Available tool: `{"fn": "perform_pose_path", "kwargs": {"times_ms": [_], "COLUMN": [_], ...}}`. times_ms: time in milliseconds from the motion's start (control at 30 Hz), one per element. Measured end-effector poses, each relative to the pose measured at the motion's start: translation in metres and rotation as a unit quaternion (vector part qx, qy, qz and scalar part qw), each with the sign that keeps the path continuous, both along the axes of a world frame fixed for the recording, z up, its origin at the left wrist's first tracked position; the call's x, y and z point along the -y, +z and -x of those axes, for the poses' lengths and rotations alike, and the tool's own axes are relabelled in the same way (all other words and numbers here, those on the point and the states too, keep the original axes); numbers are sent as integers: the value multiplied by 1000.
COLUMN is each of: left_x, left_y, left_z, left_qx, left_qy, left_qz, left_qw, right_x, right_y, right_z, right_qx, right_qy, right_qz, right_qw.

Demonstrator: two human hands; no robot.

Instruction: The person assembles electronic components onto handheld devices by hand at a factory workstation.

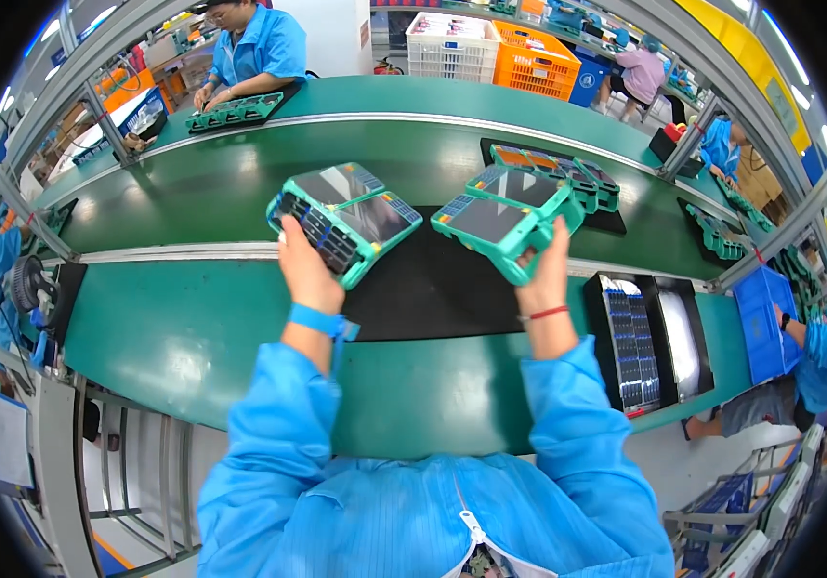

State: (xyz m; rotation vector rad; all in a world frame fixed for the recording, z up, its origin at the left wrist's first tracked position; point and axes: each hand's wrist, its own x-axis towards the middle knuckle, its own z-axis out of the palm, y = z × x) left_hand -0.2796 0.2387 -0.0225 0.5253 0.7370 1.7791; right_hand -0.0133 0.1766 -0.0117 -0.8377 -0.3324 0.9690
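Blue sleeves nearest cam, forearms rising from lower edge. L hand: fingers closed round near end of a green-cased handheld pair, long axis running up-right from the grip. R hand: fingers closed on near corner of second green pair, axis up-left. Both held above black mat, well apart. Beyond fingertips: green conveyor belt, open. Right of R hand: black trays.

Both forearms raised forward in blue sleeves, left hand and right hand closed, gripping, well apart.
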Motion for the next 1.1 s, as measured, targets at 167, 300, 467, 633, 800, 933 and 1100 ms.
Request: {"fn": "perform_pose_path", "kwargs": {"times_ms": [167, 300, 467, 633, 800, 933, 1100], "left_x": [23, 89, 113, 41, 39, 61, 93], "left_y": [-67, -49, -31, -55, -65, -60, -30], "left_z": [-22, 16, 68, 85, 65, 57, 58], "left_qx": [106, -20, -366, -335, -291, -305, -468], "left_qy": [-33, -278, -180, -197, -266, -224, -125], "left_qz": [63, 99, 32, -31, -33, -14, -69], "left_qw": [992, 955, 912, 921, 918, 926, 872], "right_x": [8, 70, 101, 69, 60, 64, 72], "right_y": [-65, -60, -22, -21, -52, -49, -20], "right_z": [33, 1, -37, -31, -5, 10, 0], "right_qx": [-4, 507, 780, 817, 811, 792, 793], "right_qy": [-62, 72, 41, 133, -12, -12, -74], "right_qz": [130, 208, 163, 209, 229, 232, 110], "right_qw": [990, 834, 603, 520, 539, 564, 595]}}
